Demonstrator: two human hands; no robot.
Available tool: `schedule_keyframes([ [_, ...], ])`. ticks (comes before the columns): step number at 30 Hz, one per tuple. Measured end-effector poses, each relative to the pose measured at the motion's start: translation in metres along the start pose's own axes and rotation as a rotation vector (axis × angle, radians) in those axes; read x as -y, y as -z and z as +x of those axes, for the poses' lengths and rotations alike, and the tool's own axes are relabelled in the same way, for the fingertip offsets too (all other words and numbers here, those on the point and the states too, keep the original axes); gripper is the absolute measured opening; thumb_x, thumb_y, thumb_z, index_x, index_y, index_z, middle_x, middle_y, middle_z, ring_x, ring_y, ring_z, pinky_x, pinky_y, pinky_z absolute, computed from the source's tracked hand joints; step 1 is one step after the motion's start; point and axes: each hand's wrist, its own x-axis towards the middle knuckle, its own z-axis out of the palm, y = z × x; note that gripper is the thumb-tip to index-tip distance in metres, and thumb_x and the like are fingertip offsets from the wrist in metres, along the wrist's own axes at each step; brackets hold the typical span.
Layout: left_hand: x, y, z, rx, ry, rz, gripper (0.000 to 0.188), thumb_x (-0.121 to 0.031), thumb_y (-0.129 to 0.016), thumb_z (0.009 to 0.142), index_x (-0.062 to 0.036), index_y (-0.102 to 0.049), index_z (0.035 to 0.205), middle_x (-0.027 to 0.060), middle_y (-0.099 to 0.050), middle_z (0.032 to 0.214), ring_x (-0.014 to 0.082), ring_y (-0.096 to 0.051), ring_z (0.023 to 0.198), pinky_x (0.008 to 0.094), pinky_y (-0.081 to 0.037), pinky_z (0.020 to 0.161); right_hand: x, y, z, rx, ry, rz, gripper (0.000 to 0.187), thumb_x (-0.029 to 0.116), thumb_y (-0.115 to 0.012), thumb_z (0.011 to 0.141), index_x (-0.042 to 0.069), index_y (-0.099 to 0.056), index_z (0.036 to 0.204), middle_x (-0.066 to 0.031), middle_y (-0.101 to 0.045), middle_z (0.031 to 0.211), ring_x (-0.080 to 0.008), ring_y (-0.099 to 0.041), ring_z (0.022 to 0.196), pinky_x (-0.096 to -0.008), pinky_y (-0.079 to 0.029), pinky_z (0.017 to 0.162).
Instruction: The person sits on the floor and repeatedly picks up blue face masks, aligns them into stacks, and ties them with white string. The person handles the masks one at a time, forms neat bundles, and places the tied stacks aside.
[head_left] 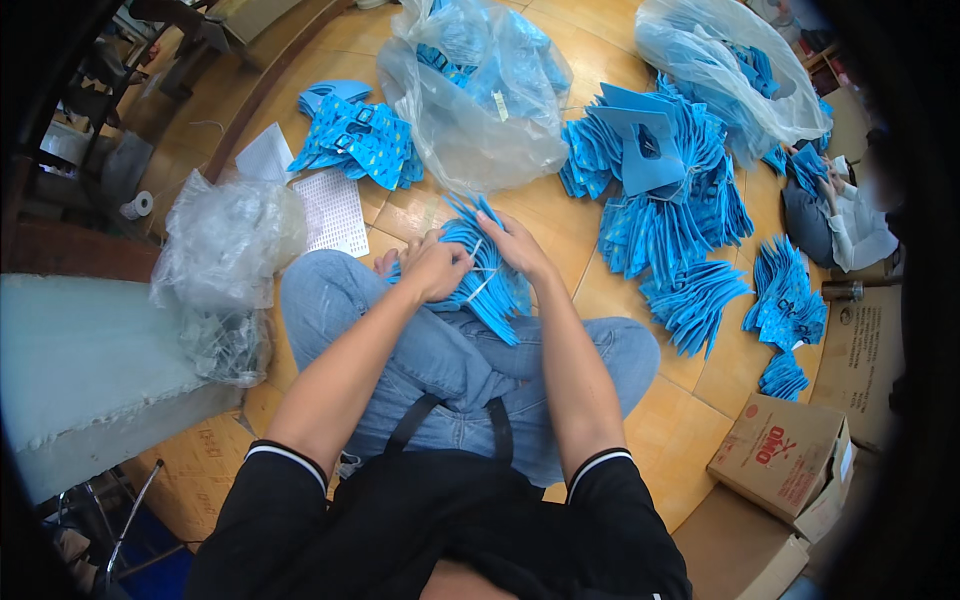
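Observation:
On my lap, between my crossed legs, lies a fanned bundle of flat blue pieces (492, 308) with thin white strips across it. My left hand (435, 268) is closed over the bundle's left side, its fingertips pinching a white strip (476, 253). My right hand (514, 247) is wrapped round the bundle's far right side, fingers on the far edge. Part of the bundle is hidden under my left hand. I cannot make out whether the strips are fully joined round it.
Ahead stand a plastic bag (478, 100) and, farther right, another plastic bag (735, 75), both holding blue pieces. Blue stacks (660, 210) spread at right; a smaller stack (360, 145) lies ahead left. Crumpled plastic (225, 240) and a printed sheet (332, 212) lie left. A cardboard box (778, 455) and a seated person (855, 225) are right.

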Motion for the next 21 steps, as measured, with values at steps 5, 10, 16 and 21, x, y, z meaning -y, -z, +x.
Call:
schedule_keyframes([
  [5,0.001,-0.008,-0.015,-0.015,0.052,0.004,0.019,-0.038,-0.063,0.087,-0.0251,-0.073,0.096,0.0147,-0.043,0.144,0.0400,-0.036,0.131,0.0524,-0.024,0.109,0.023,-0.003,0.011,0.221,-0.144,0.045,0.057,0.052,-0.055,0.093,0.004,-0.063,0.123,-0.0118,-0.066,0.114,-0.0191,-0.060,0.103,-0.0305,-0.045,0.092],
  [10,-0.004,-0.007,-0.016,-0.044,-0.022,0.018,0.023,-0.039,-0.061,0.088,-0.0210,-0.073,0.097,0.0165,-0.048,0.140,0.0383,-0.039,0.130,0.0537,-0.024,0.108,0.010,-0.001,-0.015,0.146,-0.137,0.238,0.067,0.056,-0.052,0.093,0.001,-0.055,0.132,-0.0111,-0.062,0.123,-0.0178,-0.056,0.111,-0.0291,-0.042,0.098],
  [16,-0.006,-0.011,-0.014,-0.119,-0.061,0.036,0.023,-0.037,-0.059,0.089,-0.0201,-0.073,0.097,0.0176,-0.046,0.141,0.0366,-0.035,0.134,0.0610,-0.015,0.111,-0.020,0.001,-0.017,-0.371,-0.015,0.128,0.061,0.049,-0.045,0.098,-0.001,-0.052,0.132,-0.0167,-0.058,0.129,-0.0277,-0.053,0.122,-0.0336,-0.037,0.104],
  [21,-0.005,-0.012,-0.011,-0.133,-0.056,0.001,0.022,-0.037,-0.059,0.089,-0.0204,-0.072,0.097,0.0175,-0.046,0.141,0.0365,-0.034,0.136,0.0620,-0.012,0.112,-0.039,0.031,-0.054,-0.461,-0.148,-0.149,0.050,0.044,-0.049,0.096,0.002,-0.064,0.118,-0.0223,-0.067,0.107,-0.0303,-0.064,0.104,-0.0400,-0.047,0.089],
])
